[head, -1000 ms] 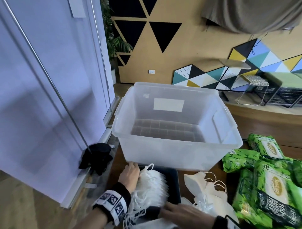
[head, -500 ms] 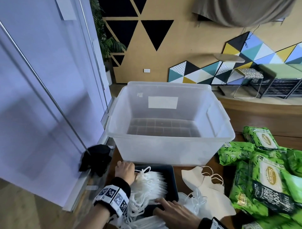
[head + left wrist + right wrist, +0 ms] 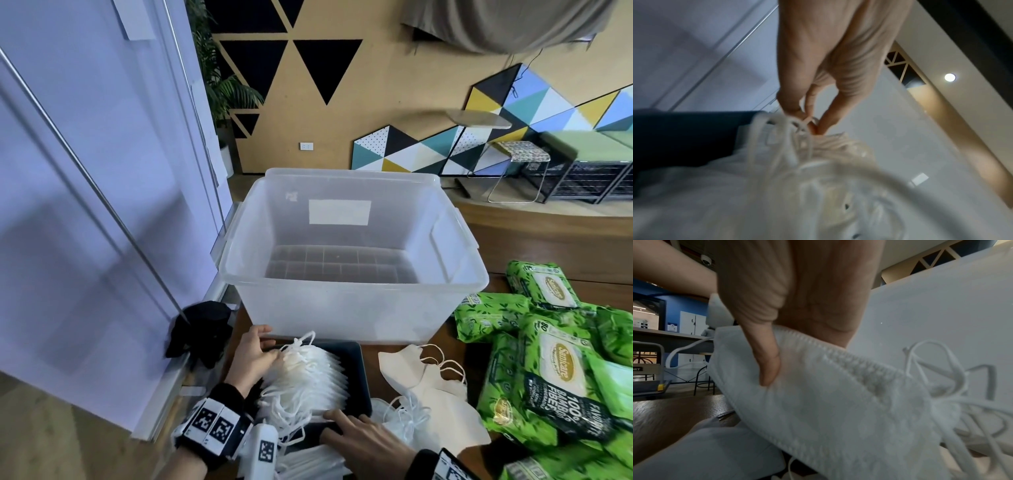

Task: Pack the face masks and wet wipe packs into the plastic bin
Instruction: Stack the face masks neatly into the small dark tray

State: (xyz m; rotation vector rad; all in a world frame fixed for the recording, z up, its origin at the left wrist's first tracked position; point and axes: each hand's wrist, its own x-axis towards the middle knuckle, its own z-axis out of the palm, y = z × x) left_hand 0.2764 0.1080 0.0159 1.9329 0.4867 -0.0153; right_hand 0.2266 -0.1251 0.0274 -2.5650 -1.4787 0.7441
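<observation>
**Both hands on the mask stack**

At the worktop's near edge, the right hand curls thumb and fingers around the fanned white face masks, soft quilted fabric in a dark tray. The left hand pinches their tangled ear loops. Glossy green wet wipe packs lie right, partly cut off. Beyond, the translucent plastic bin stands open.

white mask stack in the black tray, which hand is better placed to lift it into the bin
Left, probably. The left hand already pinches the ear loops at the far end of the white mask stack, right beside the plastic bin. The right hand holds the stack's near end, farther from the bin.
</observation>
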